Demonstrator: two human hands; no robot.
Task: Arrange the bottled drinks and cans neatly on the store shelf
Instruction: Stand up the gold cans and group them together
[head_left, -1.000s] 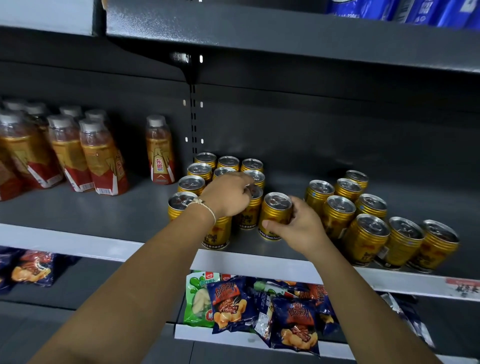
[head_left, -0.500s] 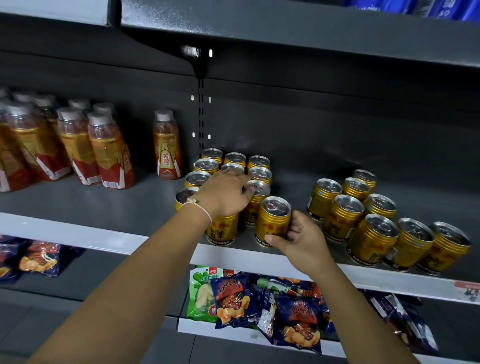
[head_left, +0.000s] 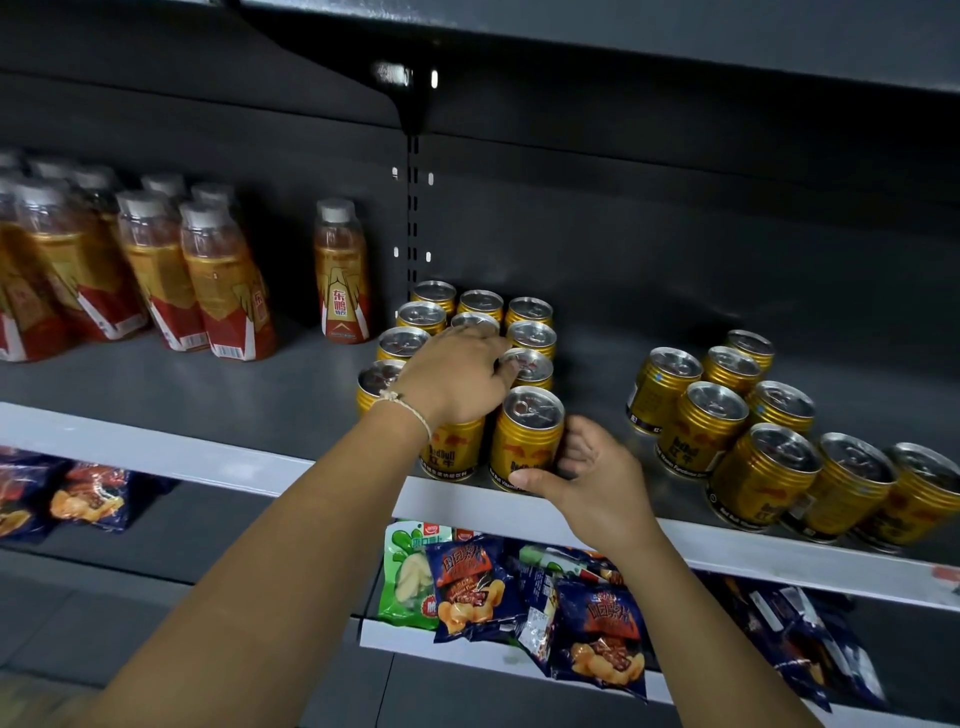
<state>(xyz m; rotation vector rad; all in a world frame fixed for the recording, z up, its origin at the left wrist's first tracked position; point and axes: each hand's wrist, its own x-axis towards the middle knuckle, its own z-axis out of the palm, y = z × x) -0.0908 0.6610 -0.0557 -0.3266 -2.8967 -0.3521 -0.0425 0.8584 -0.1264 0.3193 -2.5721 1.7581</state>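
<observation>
Gold cans stand in three rows on the grey shelf, near its middle. My left hand grips the top of the front can in the middle row from above. The front can of the right row stands right beside it at the shelf edge. My right hand holds this can low down, thumb across its base and fingers curled at its right side. A second, looser group of gold cans stands to the right, apart from the rows.
Several orange-labelled bottles crowd the shelf's left, and a single one stands just left of the cans. Snack bags lie on the shelf below. Another shelf board hangs overhead.
The can in my right hand has shifted left, up against the can under my left hand. My right hand has slid down to that can's base. My left hand stays on its can.
</observation>
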